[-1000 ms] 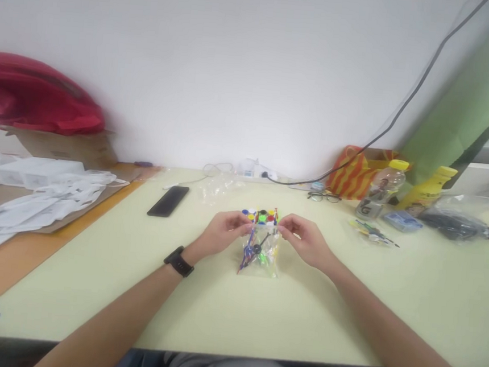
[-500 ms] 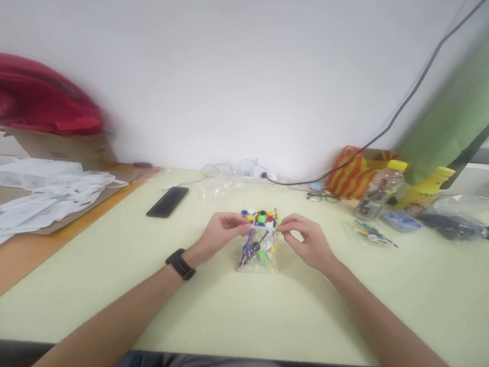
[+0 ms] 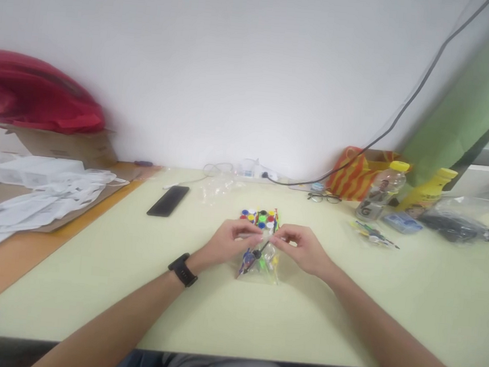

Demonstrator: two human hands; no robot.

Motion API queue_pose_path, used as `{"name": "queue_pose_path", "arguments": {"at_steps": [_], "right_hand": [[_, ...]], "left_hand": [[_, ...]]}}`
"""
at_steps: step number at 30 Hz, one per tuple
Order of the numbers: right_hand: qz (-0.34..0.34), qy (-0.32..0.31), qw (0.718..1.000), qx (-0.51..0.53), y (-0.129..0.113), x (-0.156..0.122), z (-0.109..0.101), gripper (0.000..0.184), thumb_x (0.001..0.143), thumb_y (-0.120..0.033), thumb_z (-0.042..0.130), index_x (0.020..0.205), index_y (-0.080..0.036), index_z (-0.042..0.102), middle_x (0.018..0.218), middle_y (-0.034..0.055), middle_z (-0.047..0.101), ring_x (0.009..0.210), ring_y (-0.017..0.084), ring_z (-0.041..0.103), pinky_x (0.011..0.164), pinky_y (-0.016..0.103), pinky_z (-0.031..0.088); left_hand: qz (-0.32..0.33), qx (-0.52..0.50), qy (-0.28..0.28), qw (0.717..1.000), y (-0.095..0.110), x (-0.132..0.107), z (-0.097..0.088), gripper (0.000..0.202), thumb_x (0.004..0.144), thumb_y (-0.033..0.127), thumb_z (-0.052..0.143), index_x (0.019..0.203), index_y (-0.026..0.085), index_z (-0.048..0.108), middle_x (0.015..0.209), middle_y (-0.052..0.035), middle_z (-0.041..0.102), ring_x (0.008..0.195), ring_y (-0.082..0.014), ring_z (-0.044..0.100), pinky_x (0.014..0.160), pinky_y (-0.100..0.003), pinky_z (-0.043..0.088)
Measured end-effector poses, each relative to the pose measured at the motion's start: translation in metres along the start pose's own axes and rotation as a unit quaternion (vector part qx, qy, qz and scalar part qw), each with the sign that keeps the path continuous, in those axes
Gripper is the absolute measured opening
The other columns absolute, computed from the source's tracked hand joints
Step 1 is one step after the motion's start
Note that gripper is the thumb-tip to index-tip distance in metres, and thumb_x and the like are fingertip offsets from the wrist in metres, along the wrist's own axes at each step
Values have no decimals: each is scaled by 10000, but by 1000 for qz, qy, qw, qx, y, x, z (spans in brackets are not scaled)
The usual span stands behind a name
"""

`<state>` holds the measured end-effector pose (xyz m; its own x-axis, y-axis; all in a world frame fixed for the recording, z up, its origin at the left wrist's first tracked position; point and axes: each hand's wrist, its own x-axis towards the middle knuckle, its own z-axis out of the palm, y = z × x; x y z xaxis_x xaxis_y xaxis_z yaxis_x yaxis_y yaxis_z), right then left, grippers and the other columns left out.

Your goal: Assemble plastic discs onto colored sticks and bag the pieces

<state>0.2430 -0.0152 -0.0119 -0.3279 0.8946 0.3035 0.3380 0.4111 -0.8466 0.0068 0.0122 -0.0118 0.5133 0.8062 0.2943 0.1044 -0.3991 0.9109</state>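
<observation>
Between my hands is a clear plastic bag with small coloured pieces inside, among them blue, black, green and yellow ones. My left hand pinches the bag's top edge from the left. From the right, my right hand pinches the same edge, the fingertips of both hands almost meeting. Just behind the bag sits a cluster of small paint pots with coloured lids, partly hidden by my fingers. I cannot make out whether the pots touch the bag.
A black phone lies to the left, with crumpled clear plastic behind. At right are another small bag of coloured pieces, glasses, a clear bottle and a yellow bottle. White packaging covers the far left.
Both hands have moved inward along the bag's top edge and slightly nearer to me, bringing the fingertips close together. The bag's lower end has shifted slightly toward me.
</observation>
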Motion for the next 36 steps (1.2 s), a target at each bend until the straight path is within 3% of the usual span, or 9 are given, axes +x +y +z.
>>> {"name": "queue_pose_path", "arguments": {"at_steps": [5, 15, 21, 27, 36], "right_hand": [[14, -2, 999, 31, -4, -1, 2, 319, 850, -460, 764, 735, -168, 709, 707, 18, 649, 660, 149, 525, 629, 284, 426], [79, -61, 987, 128, -3, 0, -19, 330, 827, -469, 799, 774, -156, 708, 654, -11, 596, 602, 114, 485, 586, 262, 402], [72, -111, 981, 139, -7, 0, -12, 328, 888, -473, 738, 872, -146, 743, 733, 24, 666, 668, 139, 594, 670, 285, 489], [71, -108, 984, 125, -4, -1, -7, 367, 859, -505, 759, 851, -138, 748, 665, 15, 649, 609, 129, 564, 588, 265, 458], [78, -135, 981, 114, 1, -1, -18, 409, 837, -546, 765, 799, -143, 709, 638, 11, 630, 569, 122, 548, 556, 261, 453]], "left_hand": [[-28, 24, -16, 999, 3, -2, -2, 235, 877, 371, 767, 914, 145, 817, 841, -79, 783, 765, -183, 685, 707, -274, 538], [-64, 0, -57, 996, -4, 1, -10, 274, 863, 408, 774, 880, 136, 806, 791, -84, 770, 692, -161, 666, 667, -263, 534], [-61, 1, -74, 995, 3, -1, -10, 277, 897, 403, 733, 861, 128, 755, 789, -71, 733, 708, -154, 655, 696, -266, 533], [-45, 12, -96, 994, 14, -4, -4, 252, 914, 385, 712, 954, 144, 773, 871, -69, 740, 775, -157, 649, 746, -267, 527], [-92, 15, -87, 992, 0, 1, -15, 350, 820, 469, 798, 798, 120, 777, 673, -50, 682, 593, -121, 566, 561, -236, 455]]}}
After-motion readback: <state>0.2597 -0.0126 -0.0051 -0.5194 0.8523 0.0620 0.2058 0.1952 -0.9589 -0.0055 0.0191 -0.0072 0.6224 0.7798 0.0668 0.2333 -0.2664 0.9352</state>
